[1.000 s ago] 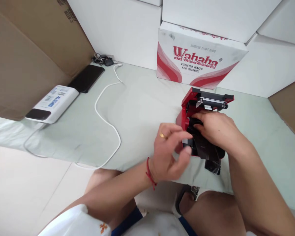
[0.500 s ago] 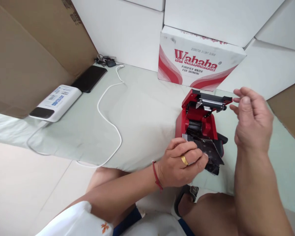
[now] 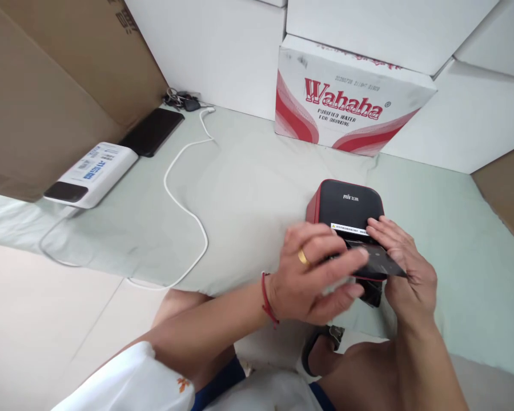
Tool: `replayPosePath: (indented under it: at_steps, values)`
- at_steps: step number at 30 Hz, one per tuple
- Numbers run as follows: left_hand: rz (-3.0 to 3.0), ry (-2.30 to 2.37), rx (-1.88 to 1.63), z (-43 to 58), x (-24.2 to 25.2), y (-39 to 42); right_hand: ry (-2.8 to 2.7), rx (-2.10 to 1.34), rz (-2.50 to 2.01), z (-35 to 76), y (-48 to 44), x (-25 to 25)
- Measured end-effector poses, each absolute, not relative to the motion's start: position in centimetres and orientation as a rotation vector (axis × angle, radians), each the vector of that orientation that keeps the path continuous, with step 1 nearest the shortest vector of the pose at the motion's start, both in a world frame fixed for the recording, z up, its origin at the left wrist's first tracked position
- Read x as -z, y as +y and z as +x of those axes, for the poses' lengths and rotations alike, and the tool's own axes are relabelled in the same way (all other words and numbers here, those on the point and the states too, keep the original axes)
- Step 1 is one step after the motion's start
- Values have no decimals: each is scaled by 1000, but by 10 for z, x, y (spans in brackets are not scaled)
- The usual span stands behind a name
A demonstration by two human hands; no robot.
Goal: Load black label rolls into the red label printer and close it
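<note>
A small red and black printer (image 3: 346, 206) sits on the pale green cloth (image 3: 248, 188), with its black lid down. A strip of dark label tape (image 3: 379, 262) sticks out of its front. My left hand (image 3: 312, 274), with a gold ring and a red wrist cord, has its fingers closed on the near end of that strip. My right hand (image 3: 405, 268) rests against the printer's front right corner, fingers pressed on the strip from the other side. The front of the printer is largely hidden by both hands.
A Wahaha cardboard box (image 3: 346, 103) stands behind the printer among white boxes. At the left lie a white power bank (image 3: 89, 174), a black phone (image 3: 152, 131), keys (image 3: 180, 101) and a white cable (image 3: 184, 200). Brown cardboard (image 3: 47, 85) leans at the far left.
The printer's lid, open before, is now shut. My right hand came down from the air to the printer's front. My left hand stays at the dark strip.
</note>
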State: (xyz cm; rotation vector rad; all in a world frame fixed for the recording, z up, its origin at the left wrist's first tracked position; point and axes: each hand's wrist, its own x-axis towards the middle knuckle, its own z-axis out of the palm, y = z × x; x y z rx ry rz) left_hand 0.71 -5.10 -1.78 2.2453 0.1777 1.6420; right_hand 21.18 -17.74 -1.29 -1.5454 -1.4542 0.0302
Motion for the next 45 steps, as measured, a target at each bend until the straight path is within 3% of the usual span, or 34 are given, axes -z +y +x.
replayPosePath:
  at_steps: [4,7,12,31,40,45]
  values:
    - [1862,521,-1318,16,20,-20,-1408,-35,-1513,212,-177,21]
    - [1595,497,-994,28,31,-2,-1436,-66,-1506,212,-177,21]
    - [1378,342,-810,34,44,7,-1423,-81,-1519,213,-177,23]
    - [1196,241,-664,16,50,5,-1350,-127,-1477,197,-189,25]
    - [1459,314,-693,3,52,15,-1475,306,-1629,178,-192,5]
    - [1470,244,-693,5,52,14,-1496,328,-1623,175,-187,-1]
